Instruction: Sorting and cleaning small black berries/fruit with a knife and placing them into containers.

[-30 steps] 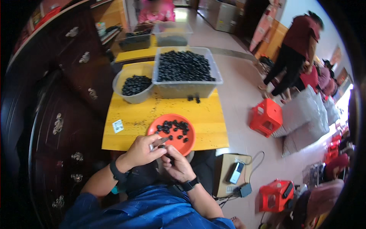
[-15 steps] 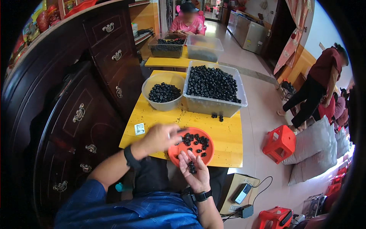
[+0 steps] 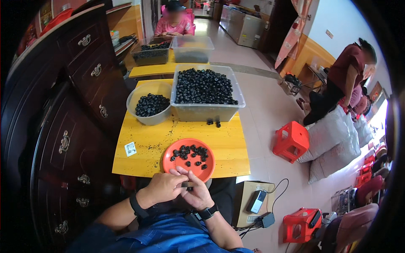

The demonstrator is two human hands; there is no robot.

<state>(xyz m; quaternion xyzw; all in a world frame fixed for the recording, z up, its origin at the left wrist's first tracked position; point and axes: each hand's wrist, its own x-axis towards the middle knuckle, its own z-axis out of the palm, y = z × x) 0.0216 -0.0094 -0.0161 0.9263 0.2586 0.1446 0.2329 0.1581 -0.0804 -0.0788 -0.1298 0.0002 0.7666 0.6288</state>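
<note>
My left hand [image 3: 162,187] and my right hand [image 3: 196,195] meet just in front of a round orange plate [image 3: 179,166]. The left fingers are closed and press against the right palm; whatever they pinch is hidden. Palm up, my right hand is cupped, with its fingers curled toward the left one. A bit of a small black ring-shaped part shows between the two hands. Several more black ring-shaped parts [image 3: 193,155] lie scattered on the plate, which rests at the near edge of the yellow table [image 3: 228,156].
Beyond the plate stand a round tub [image 3: 156,119] and a large clear bin [image 3: 206,113], both holding many black parts. Two loose parts [image 3: 218,124] lie before the bin. A dark cabinet [image 3: 84,164] borders the left. Red stools [image 3: 291,141] and people are around.
My left hand has come back from over the plate to my right palm. Both hands have drawn nearer to my body, and the view has turned to the right.
</note>
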